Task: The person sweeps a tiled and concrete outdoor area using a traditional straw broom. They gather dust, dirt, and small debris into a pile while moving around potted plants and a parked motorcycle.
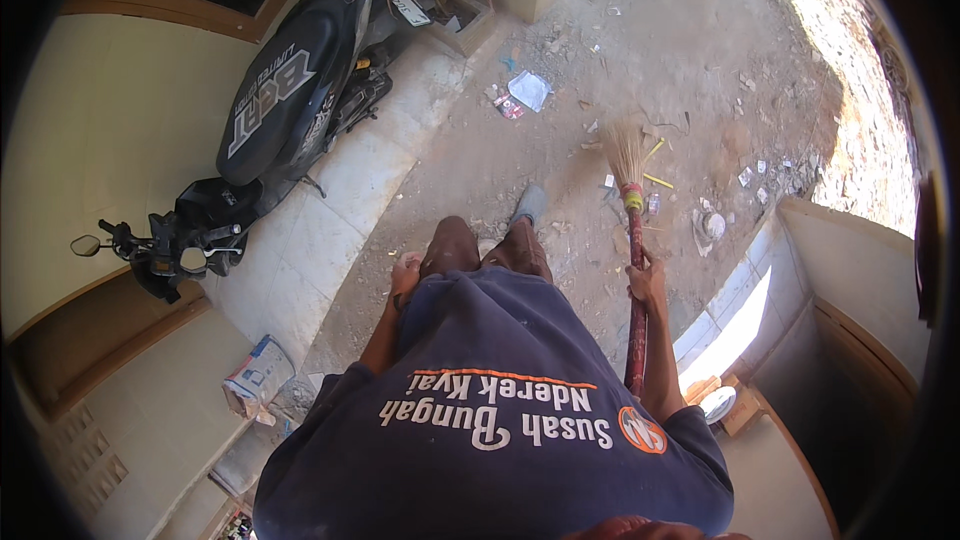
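My right hand (649,282) is wrapped round the dark red handle of a broom (637,235). The handle runs along my forearm, and its upper end lies by my side. Yellow and red bands bind the straw bristles (625,152), which spread over the dusty ground ahead of me on the right. Beside my left thigh hangs my left hand (405,275), with nothing visible in it; its fingers are too small and partly hidden to make out. Near the bristles lie yellow strips (657,181) and small paper scraps (653,204).
A parked black motorbike (290,110) stands on the tiled ledge (345,240) at left. A crumpled pale sheet (530,91) and other litter lie ahead. A flattened white cup-like thing (712,227) is at right, before a low wall (850,250). A printed sack (260,372) sits at lower left.
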{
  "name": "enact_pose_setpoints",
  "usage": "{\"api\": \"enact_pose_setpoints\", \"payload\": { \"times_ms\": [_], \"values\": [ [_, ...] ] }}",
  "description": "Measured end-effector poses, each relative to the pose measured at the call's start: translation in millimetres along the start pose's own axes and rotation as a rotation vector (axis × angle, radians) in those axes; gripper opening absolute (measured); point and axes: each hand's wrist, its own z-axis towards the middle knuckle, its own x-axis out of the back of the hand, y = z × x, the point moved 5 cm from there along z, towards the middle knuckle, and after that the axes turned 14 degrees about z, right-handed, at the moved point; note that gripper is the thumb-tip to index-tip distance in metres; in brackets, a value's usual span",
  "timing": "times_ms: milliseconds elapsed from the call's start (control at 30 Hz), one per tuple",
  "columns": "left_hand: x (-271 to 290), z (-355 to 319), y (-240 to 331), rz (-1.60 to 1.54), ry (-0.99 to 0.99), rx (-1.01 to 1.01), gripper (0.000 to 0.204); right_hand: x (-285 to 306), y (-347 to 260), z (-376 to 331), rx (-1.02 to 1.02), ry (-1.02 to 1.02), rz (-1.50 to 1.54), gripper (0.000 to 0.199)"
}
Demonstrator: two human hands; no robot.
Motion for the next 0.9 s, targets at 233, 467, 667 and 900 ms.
{"api": "enact_pose_setpoints", "payload": {
  "times_ms": [233,467,667,900],
  "values": [
    [12,80,48,0.057,-0.054,-0.085,0.034,-131,-95,3,-0.045,-0.366,0.250,0.062],
    [57,193,107,0.151,-0.191,-0.045,0.036,-256,-126,140,-0.026,-0.407,0.239,0.064],
    [98,289,165,-0.010,-0.109,-0.082,0.030,-127,-168,175,-0.169,-0.045,0.247,0.060],
    [94,336,197,0.041,-0.169,-0.008,0.029,-57,-223,135,0.004,0.222,0.146,0.060]
  ]
}}
